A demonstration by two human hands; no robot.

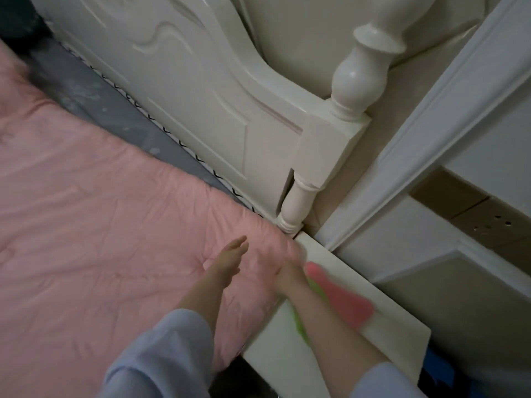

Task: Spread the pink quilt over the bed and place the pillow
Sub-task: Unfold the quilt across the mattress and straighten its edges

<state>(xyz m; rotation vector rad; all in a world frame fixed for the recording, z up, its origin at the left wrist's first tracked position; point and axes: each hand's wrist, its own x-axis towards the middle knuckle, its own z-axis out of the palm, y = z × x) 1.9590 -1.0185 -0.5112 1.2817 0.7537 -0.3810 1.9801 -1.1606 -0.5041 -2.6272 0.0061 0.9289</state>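
Observation:
The pink quilt (pixel 94 214) lies spread over the bed, and its near corner reaches the foot of the cream headboard (pixel 184 90). A strip of grey sheet (pixel 115 110) shows between the quilt and the headboard. My left hand (pixel 231 261) rests flat on the quilt near that corner with its fingers apart. My right hand (pixel 287 274) is at the quilt's corner edge, blurred, and its fingers seem closed on the fabric. No pillow is in view.
A cream side board (pixel 339 349) runs along the bed's edge under my right forearm, with a pink and green thing (pixel 342 297) lying on it. The turned bedpost (pixel 356 81) stands at the corner. White door trim (pixel 431 116) runs close on the right.

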